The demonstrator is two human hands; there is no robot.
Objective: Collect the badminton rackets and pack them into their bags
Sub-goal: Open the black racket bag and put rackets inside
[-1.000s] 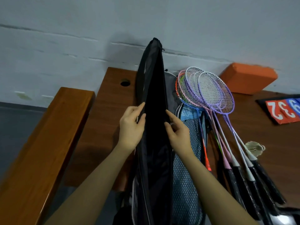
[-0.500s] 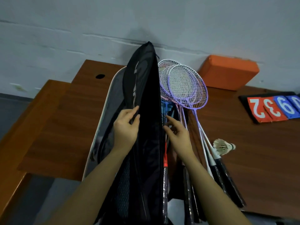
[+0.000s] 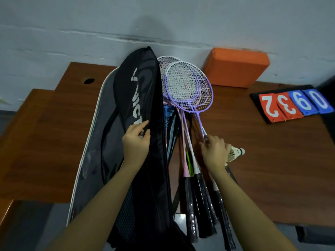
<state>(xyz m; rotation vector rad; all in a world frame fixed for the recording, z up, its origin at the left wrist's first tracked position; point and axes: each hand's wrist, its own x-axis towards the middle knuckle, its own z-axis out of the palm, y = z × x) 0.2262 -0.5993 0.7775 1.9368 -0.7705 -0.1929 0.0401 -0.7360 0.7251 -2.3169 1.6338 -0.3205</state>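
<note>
Now, reaching for the rackets beside the open bag.
Left hand pinches the black racket bag flap open; right hand, fingers loosely spread, touches the purple racket shaft on the table. Best grip 1 shaft, feed it head-first.

White brand lettering on black racket bag, running lengthwise: "VICT" readable, remainder covered by left hand; small logo mark above the V. Score flip cards on desk, seen upside down: red 2, red 3, blue 9, blue 0.
</note>
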